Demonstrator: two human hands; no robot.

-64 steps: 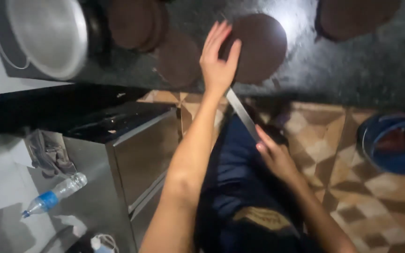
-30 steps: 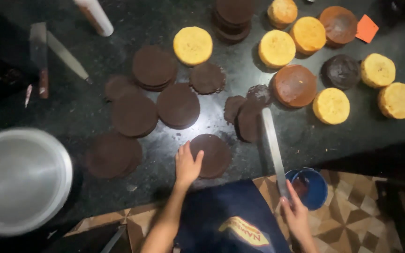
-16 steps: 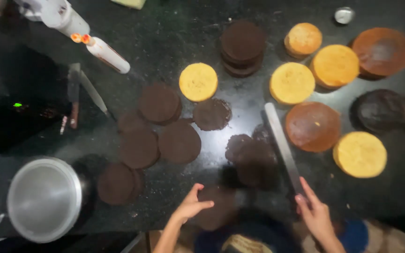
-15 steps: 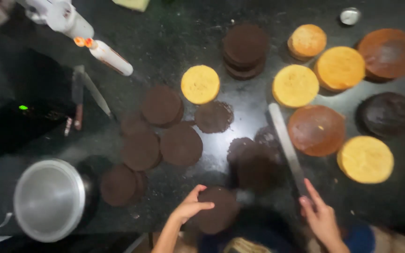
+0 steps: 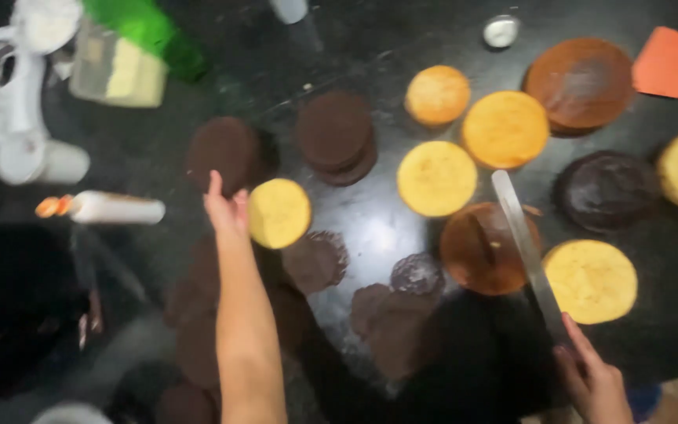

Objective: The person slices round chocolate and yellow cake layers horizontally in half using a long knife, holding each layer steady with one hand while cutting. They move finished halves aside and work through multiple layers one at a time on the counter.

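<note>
Left hand (image 5: 225, 208) fingers open beside six yellow cakes (image 5: 436, 177); right hand (image 5: 594, 377) grips one knife (image 5: 526, 247).

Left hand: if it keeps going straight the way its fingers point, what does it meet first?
The left hand points up the counter, fingertips already at the near edge of a dark chocolate cake round. That round looks first; the small yellow round sits beside it, off the line.

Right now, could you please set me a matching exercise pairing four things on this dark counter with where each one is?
Things:
1. long metal knife
2. round yellow cake
3. orange square card
4. green bottle

Places:
A. top right corner
B. beside the left hand
C. top left, lying tilted
D. held in the right hand

Pairs: 1-D, 2-B, 3-A, 4-C
</note>
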